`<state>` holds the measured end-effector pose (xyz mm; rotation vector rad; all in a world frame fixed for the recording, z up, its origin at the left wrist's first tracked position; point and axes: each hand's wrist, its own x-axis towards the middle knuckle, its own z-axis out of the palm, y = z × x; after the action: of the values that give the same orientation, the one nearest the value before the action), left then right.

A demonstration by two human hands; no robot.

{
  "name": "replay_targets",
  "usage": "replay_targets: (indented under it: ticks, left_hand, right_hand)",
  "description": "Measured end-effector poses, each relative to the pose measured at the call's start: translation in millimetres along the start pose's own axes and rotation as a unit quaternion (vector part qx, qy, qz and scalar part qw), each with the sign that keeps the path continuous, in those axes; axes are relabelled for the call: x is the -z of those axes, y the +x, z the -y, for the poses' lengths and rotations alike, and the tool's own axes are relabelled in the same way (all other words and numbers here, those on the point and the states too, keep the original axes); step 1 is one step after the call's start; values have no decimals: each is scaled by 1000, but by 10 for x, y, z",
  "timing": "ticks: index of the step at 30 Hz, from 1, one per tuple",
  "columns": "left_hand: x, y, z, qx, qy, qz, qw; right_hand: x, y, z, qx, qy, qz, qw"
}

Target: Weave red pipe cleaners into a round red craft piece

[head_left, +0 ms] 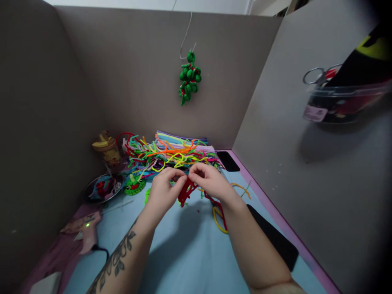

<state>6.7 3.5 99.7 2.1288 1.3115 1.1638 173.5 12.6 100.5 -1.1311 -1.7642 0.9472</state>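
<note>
Both hands meet above the blue tabletop, thumbs and fingertips pinched together. Between them hangs a red pipe-cleaner piece (185,192), bent into an openwork shape. My left hand (167,188) grips its upper left edge. My right hand (210,179) pinches the top right of the same piece, and its fingers hide part of that edge. A longer red strand and a yellow pipe cleaner (218,220) lie by my right wrist. Just beyond the hands is a heap of multicoloured pipe cleaners (174,152).
Left of the hands lie a pink glue gun (89,232) with a green light, a metal bowl (88,199) and a green figure with eyes (134,185). A dark flat slab (274,239) and a black phone (228,161) lie right. A green-and-red ornament (190,77) hangs behind. Scissors (314,76) stand in a wall bin.
</note>
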Motion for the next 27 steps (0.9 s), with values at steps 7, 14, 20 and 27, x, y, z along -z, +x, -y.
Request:
replay_targets:
  ticks: [7, 14, 20, 27]
  left_hand:
    - [-25, -16, 5, -5, -9, 1, 1000]
    - [-17, 11, 12, 66, -131, 48, 988]
    - [-40, 39, 112, 118, -288, 83, 947]
    - [-27, 35, 32, 80, -195, 18, 977]
  right_hand:
    - [-25, 6, 15, 10, 38, 12, 999]
    - [-12, 15, -4, 26, 63, 15, 998]
    - [-38, -15, 27, 33, 71, 13, 997]
    - [-153, 16, 6, 5, 92, -31, 995]
